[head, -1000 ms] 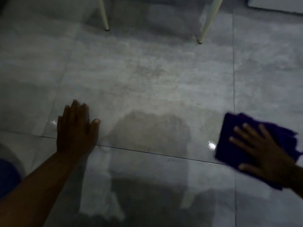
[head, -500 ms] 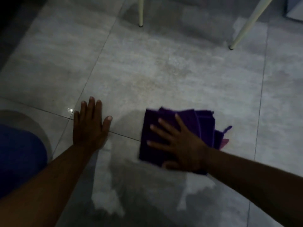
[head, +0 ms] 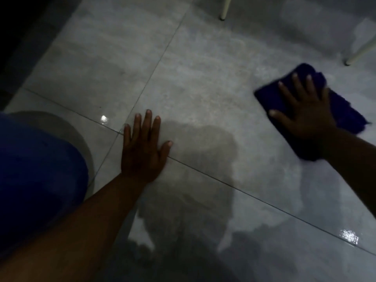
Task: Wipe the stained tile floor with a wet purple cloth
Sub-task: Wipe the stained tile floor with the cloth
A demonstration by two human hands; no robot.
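Note:
The folded purple cloth [head: 270,96] lies flat on the grey tile floor [head: 195,82] at the right. My right hand [head: 305,110] presses down on it with fingers spread, covering its middle. My left hand [head: 142,151] rests palm down on the floor at centre left, fingers apart, holding nothing. It sits where two grout lines meet. A faint brownish stain marks the tile between the hands, and the floor near me shines wet.
Two white furniture legs stand at the back, one [head: 224,9] at top centre and one [head: 360,53] at the far right. My knee in blue cloth [head: 36,176] fills the lower left. A dark strip runs along the upper left edge.
My right hand has swept the cloth from the centre, beside my left hand, out to the right and farther away. The left hand stays planted on the floor.

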